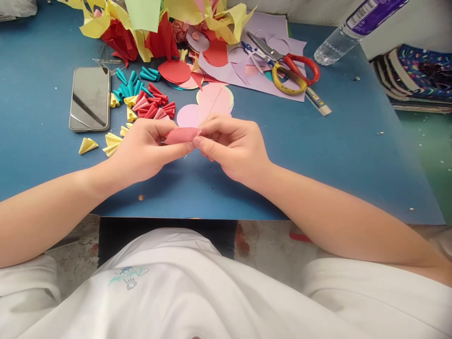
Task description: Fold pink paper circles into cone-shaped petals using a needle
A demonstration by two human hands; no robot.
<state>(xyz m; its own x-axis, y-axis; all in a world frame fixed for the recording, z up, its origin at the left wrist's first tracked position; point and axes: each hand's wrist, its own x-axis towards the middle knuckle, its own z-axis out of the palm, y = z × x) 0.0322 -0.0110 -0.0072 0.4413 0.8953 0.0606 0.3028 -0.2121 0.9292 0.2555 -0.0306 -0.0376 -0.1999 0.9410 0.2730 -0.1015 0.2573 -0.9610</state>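
Observation:
Between my two hands, above the front part of the blue table, is a piece of pink paper [181,135], curled or folded over. My left hand [150,143] is closed on its left side, thumb below and fingers behind. My right hand [235,143] pinches its right end between thumb and fingers. A thin stick or needle [213,107] slants up from the right fingertips; its lower end seems to show under the paper. Just beyond lie paper circles, a pink one [211,98] and a lilac one [187,116]. Small rolled paper cones [151,106] in red, teal and yellow lie beside my left hand.
A phone [90,99] lies at the left. Scissors [286,66] and a small box cutter or blade case [318,101] rest near lilac paper sheets [259,28]. A plastic bottle [339,42] stands at the back right. Crumpled yellow and red paper [120,40] is heaped at the back.

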